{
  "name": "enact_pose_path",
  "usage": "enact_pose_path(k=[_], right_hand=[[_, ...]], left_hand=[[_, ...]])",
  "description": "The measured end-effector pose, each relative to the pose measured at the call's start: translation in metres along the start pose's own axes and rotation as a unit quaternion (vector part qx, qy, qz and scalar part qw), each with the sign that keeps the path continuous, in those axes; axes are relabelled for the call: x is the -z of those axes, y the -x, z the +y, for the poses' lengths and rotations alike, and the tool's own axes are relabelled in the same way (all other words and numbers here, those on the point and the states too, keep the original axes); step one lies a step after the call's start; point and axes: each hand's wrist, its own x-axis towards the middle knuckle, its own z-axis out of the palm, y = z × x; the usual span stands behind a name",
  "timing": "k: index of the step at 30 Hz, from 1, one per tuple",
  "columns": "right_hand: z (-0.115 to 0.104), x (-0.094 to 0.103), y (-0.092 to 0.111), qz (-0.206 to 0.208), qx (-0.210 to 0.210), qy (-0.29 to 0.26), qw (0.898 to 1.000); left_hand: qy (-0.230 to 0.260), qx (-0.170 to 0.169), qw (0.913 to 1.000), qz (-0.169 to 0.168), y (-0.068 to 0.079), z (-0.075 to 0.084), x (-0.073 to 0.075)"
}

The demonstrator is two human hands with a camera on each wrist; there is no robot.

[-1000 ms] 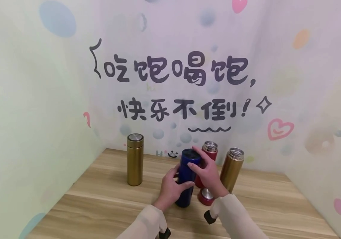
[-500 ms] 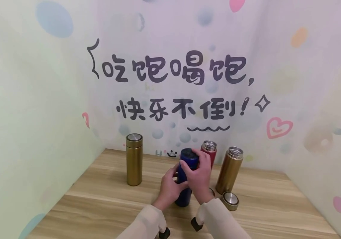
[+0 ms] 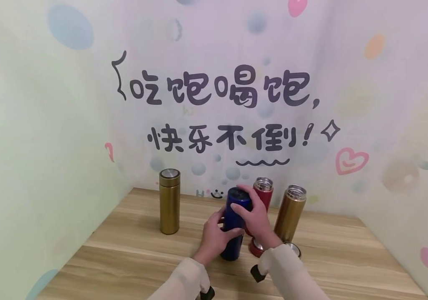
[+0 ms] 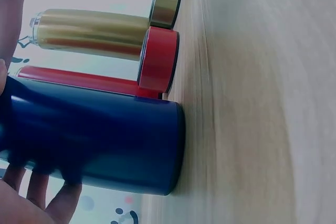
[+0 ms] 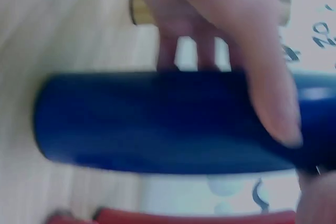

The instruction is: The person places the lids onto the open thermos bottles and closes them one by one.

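At lower centre of the head view, the left hand (image 3: 214,235) has its grip round the upright blue flask (image 3: 232,221) while the right hand (image 3: 256,221), now swung rightward, pinches its seated lid (image 3: 238,195), suggesting a twist.

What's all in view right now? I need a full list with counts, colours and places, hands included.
Blue bottle: 1, dark blue, upright between the hands
Red bottle: 1, red, no lid on, right of and behind the blue one
Open gold bottle: 1, gold, far right of the bottles
Lidded gold bottle: 1, gold, far left
Red lid: 1, red, on the table near the red bottle
Gold lid: 1, gold, in front of the open gold bottle
Table: 1, wood-toned, under everything
Back wall: 1, pale, printed with black writing
Left hand: 1, round the blue bottle's body
Right hand: 1, gripping its top
Sleeves: 2, cream, on both arms
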Motion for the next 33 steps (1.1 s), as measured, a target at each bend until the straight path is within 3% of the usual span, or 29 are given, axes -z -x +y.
enact_pose_path(k=[2,5,11,16,22,28,33], right_hand=[[-0.003,0.011,-0.003,-0.051,-0.02,-0.02,0.998],[-0.005,0.022,-0.007,-0.093,-0.034,-0.029,0.995],[-0.006,0.025,-0.007,-0.092,-0.033,-0.017,0.995],[-0.005,0.016,-0.004,-0.051,-0.011,0.021,0.998],[-0.001,0.001,0.002,0.025,0.01,0.06,0.998],[-0.002,-0.014,0.007,0.115,0.05,0.115,0.985],[-0.005,-0.026,0.009,0.171,0.045,0.155,0.972]], left_hand=[[0.007,0.004,1.0,-0.004,0.0,0.0,0.0],[0.013,0.004,0.9999,-0.005,0.001,0.001,0.0],[0.012,-0.005,0.9999,-0.006,0.001,0.002,0.0],[0.006,0.002,1.0,0.002,0.002,0.002,0.001],[0.002,-0.003,1.0,0.003,0.001,0.0,0.001],[-0.009,-0.006,0.9999,0.009,0.001,0.0,0.0],[-0.015,-0.004,0.9998,0.012,0.0,0.0,-0.001]])
